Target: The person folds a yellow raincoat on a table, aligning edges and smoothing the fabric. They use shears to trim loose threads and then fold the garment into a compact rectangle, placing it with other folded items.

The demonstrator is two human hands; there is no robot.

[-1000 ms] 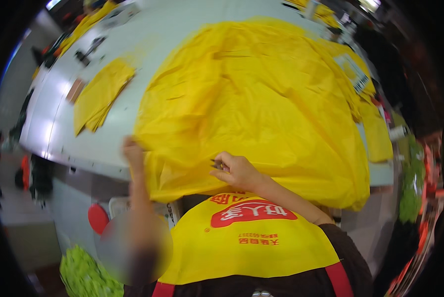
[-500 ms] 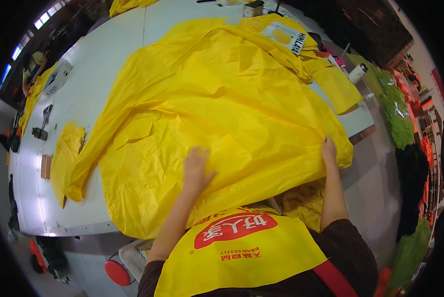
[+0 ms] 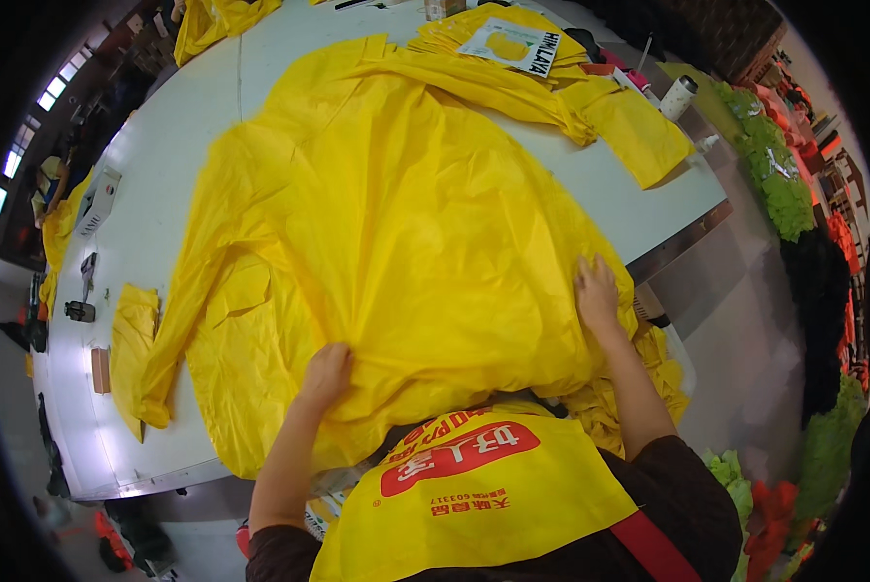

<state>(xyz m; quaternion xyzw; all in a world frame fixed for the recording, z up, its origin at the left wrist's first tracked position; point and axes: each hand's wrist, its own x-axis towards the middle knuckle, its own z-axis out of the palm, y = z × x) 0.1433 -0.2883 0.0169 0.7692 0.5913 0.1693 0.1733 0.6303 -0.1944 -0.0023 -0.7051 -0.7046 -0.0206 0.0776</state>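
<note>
A large yellow raincoat-like jacket (image 3: 435, 213) is spread over the table with its near edge hanging toward me. Its fabric is pulled into folds that run to my left hand (image 3: 328, 374). That hand is closed on the cloth near the front edge. Farther right, my right hand (image 3: 596, 289) lies on the jacket close to its right side, fingers stretched out and slightly apart. A sleeve runs down the jacket's left side, beside a pocket flap (image 3: 241, 293).
Around the jacket on the white table (image 3: 168, 165) are a folded yellow piece (image 3: 136, 339), a small brown block (image 3: 100, 371), a white box (image 3: 99, 204), a printed packet (image 3: 508, 45) on yellow pieces, and a thread cone (image 3: 678, 98). More yellow cloth (image 3: 653, 383) is bunched below the right edge.
My left hand has moved down and left and closed on the cloth. My right hand has shifted left and loosened. The jacket's right side has drawn inward, baring more table.
</note>
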